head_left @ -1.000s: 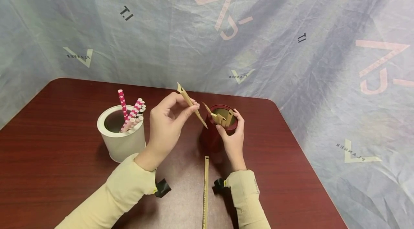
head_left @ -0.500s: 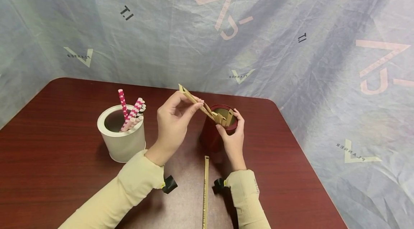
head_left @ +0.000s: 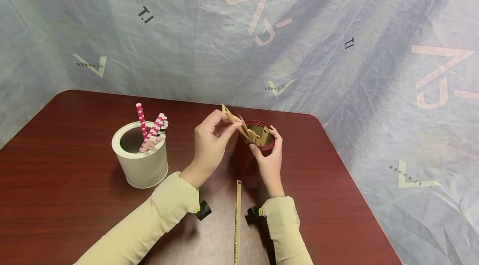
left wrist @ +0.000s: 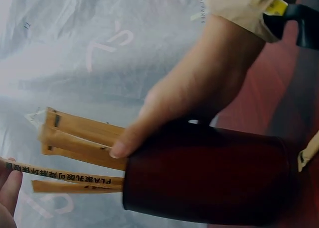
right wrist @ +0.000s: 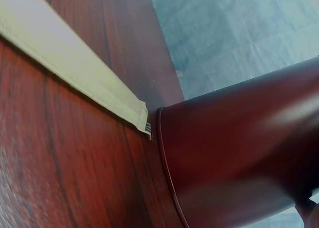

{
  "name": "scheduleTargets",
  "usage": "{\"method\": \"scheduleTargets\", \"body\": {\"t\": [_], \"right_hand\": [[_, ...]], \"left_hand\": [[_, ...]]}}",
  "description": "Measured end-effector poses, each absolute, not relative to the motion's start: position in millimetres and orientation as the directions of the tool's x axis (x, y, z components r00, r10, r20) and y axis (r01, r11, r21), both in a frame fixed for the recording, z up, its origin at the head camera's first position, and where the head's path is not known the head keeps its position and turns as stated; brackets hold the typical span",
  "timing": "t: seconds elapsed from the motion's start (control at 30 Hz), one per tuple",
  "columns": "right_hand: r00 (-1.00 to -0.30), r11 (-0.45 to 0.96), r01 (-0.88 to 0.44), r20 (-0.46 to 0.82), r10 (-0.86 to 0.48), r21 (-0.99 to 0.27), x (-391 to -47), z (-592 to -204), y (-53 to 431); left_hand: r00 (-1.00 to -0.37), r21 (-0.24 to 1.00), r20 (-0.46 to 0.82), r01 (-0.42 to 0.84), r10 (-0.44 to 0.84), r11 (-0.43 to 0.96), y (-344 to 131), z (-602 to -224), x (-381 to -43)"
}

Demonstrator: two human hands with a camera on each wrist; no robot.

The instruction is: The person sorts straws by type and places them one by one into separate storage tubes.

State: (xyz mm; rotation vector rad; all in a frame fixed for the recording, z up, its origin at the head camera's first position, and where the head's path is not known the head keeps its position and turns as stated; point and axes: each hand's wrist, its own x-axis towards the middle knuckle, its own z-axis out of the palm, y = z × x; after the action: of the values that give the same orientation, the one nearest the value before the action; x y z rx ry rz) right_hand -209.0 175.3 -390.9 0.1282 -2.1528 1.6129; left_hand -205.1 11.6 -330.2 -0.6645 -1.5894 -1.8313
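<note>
My left hand (head_left: 210, 144) pinches a paper-wrapped drinking straw (left wrist: 65, 175) near its upper end. The straw slants down, its lower end inside the mouth of the dark red can (left wrist: 209, 173). Several more wrapped straws (left wrist: 87, 133) poke out over the rim. My right hand (head_left: 272, 160) grips the can's top from the right, thumb at the near rim and fingers round the far side. Another wrapped straw (right wrist: 75, 58) lies on the table, one end close to the can's base in the right wrist view.
To the left stands a white can (head_left: 146, 169) holding several patterned paper straws (head_left: 141, 119), pink, white and black. Behind the wooden table (head_left: 67, 140) hangs a grey printed cloth (head_left: 187, 28), which also runs along the right side.
My left hand has moved right and a little down, bringing the wrapped straw from left of the red can into its mouth. The right hand and the can have stayed put.
</note>
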Motion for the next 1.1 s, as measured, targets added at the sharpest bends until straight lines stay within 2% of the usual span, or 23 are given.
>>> {"method": "scheduleTargets", "body": {"t": [0.27,1.1], "right_hand": [[-0.893,0.318,-0.340,0.410,0.187,-0.885,-209,-390,176],[-0.910,0.310,-0.301,0.369,0.189,-0.902,-209,-391,176]], "left_hand": [[-0.688,0.693,0.720,0.720,-0.087,0.041,22,-346,-218],[-0.786,0.780,0.618,0.613,-0.006,0.127,36,-378,-244]]}}
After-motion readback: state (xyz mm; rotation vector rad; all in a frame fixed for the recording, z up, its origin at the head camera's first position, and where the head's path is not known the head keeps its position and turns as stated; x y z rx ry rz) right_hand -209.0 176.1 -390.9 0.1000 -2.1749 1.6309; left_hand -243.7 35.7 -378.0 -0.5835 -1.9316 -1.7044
